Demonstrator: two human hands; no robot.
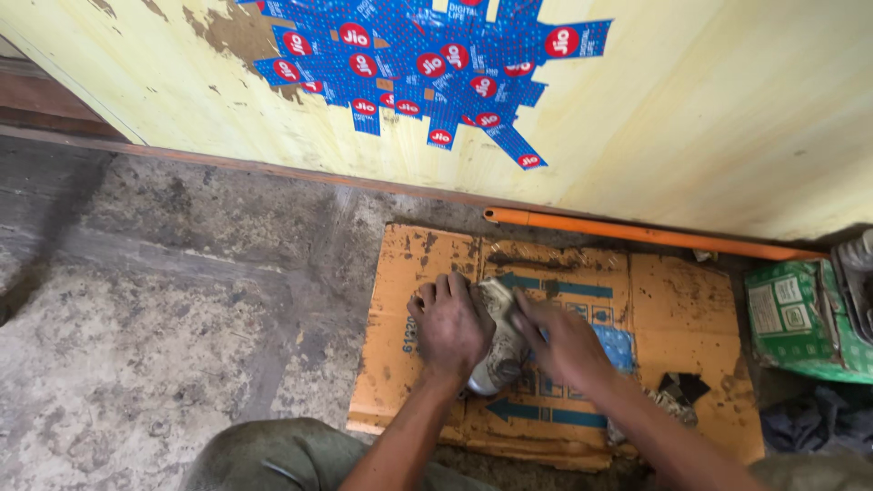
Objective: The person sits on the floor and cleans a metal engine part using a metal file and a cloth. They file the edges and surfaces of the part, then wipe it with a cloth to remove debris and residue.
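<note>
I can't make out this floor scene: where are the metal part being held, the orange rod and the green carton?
grimy metal part [498,356]: head view, its lower rounded end.
orange rod [637,234]: head view, mid-length.
green carton [796,318]: head view, its top face.

Your grimy hands, left [452,325] and right [566,343], grip a dull, smeared metal part [498,350] over stained, matt cardboard [677,309] on a rough concrete floor [155,309], beside a smooth orange plastic pipe [637,235] and chipped painted wall [727,100].
</note>
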